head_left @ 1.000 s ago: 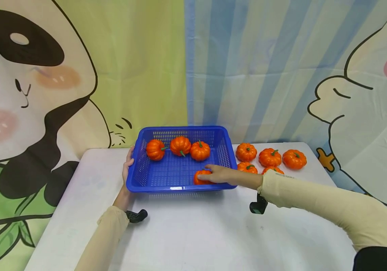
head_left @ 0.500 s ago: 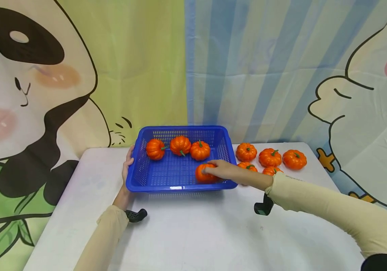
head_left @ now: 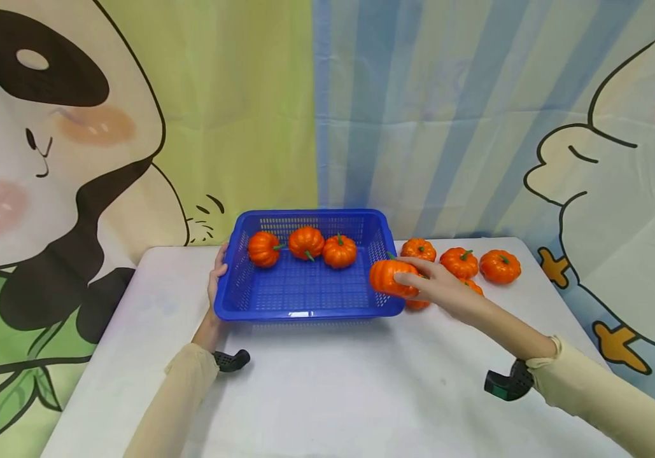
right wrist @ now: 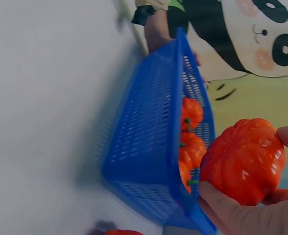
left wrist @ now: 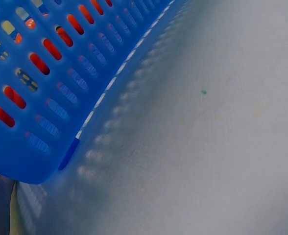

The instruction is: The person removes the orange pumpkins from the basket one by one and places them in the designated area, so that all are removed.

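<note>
My right hand (head_left: 433,283) grips an orange toy pumpkin (head_left: 390,278) with a green stem, over the right rim of the blue plastic basket (head_left: 304,315). In the right wrist view the thumb and fingers curl round this pumpkin (right wrist: 247,161), above the basket edge. My left hand (head_left: 216,280) holds the basket's left side, fingers at the rim and part of the hand hidden by the wall. Inside the basket, three pumpkins lie along the back: a left one (head_left: 263,249), a middle one (head_left: 306,243) and a right one (head_left: 339,251).
Several more pumpkins (head_left: 500,266) lie on the white table (head_left: 327,394) to the right of the basket, some partly hidden behind my right hand. A cartoon-printed curtain (head_left: 247,114) hangs behind the table. The left wrist view shows the basket's slotted wall (left wrist: 60,88).
My right hand has lifted the pumpkin from the basket's front right corner and moved it up and right to the right rim. The left hand stays at the basket's left side.
</note>
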`<state>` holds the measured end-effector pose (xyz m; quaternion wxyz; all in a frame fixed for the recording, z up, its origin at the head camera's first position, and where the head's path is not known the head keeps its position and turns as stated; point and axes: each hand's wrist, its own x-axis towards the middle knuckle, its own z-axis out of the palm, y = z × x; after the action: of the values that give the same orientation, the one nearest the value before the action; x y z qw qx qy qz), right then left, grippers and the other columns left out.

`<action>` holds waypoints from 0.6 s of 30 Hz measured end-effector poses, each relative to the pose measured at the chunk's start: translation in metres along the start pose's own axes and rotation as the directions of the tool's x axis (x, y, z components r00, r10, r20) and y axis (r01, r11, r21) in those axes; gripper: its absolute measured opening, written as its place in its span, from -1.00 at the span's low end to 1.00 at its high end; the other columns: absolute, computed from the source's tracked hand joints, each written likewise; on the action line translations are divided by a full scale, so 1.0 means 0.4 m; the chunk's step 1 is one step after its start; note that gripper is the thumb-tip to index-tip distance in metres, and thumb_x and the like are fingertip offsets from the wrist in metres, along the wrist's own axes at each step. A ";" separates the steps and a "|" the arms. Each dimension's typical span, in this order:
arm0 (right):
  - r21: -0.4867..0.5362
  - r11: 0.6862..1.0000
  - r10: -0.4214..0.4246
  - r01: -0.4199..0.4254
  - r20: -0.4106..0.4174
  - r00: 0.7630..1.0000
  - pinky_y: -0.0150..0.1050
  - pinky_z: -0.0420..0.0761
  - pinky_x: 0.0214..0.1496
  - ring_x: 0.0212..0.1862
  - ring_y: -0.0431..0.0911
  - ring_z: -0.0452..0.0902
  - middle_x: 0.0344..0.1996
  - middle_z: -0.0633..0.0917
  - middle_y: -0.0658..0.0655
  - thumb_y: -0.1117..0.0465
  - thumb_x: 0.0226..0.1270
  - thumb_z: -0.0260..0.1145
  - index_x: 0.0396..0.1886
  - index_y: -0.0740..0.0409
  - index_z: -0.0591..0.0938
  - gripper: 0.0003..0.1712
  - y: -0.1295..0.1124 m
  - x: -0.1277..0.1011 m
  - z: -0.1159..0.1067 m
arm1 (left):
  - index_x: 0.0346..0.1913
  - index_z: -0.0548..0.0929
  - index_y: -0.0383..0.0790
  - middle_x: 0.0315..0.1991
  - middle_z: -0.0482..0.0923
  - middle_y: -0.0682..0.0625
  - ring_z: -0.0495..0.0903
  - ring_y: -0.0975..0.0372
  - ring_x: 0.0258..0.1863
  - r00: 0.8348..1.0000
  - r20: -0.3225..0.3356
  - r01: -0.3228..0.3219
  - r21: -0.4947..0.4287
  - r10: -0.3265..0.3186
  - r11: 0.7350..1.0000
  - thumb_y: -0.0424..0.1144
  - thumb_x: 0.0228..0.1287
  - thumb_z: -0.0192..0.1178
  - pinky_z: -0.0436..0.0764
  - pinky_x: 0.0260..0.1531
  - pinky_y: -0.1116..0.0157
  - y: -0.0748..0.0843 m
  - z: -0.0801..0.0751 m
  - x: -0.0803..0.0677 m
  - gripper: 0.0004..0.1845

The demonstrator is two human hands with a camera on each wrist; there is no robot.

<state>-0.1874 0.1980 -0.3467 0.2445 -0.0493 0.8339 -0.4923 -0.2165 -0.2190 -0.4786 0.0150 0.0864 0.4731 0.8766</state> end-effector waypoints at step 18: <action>-0.009 0.998 0.053 -0.057 -0.254 0.966 -0.28 0.65 0.09 0.13 -0.11 0.46 0.41 0.19 0.41 -0.25 0.45 -0.04 0.53 0.26 -0.04 -0.08 0.185 -0.101 -0.190 | 0.53 -0.31 0.11 0.58 -0.41 -0.04 -0.22 -0.01 0.51 1.000 -0.003 -0.002 0.031 0.002 1.000 -0.29 0.42 -0.73 0.43 0.21 0.38 0.001 0.006 0.000 -0.37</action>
<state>-0.1750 0.3094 -0.3647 0.1488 0.0353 0.8635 -0.4806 -0.2161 -0.2170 -0.4768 0.0121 0.0859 0.4866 0.8693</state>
